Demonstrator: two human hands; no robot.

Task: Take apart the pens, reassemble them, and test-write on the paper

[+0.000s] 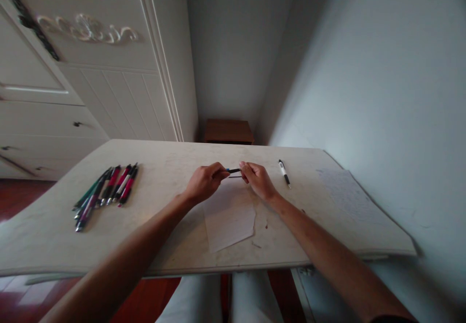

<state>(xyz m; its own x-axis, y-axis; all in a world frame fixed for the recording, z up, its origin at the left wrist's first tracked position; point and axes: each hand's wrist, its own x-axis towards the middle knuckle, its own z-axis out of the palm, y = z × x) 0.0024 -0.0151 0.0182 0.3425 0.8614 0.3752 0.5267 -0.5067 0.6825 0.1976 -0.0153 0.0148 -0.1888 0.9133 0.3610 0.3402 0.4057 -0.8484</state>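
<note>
Left hand and right hand pinch opposite ends of a slim dark pen part, seemingly to steady it, above the tabletop. Paper lies at six o'clock; a white pen, apparently set aside, at three.

no readable text, no legible labels

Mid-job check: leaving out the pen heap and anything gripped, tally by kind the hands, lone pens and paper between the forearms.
Bare hands, left hand and right hand: 2
Lone white-and-black pen: 1
Uneven-edged white paper sheet: 1
Total: 4
</note>
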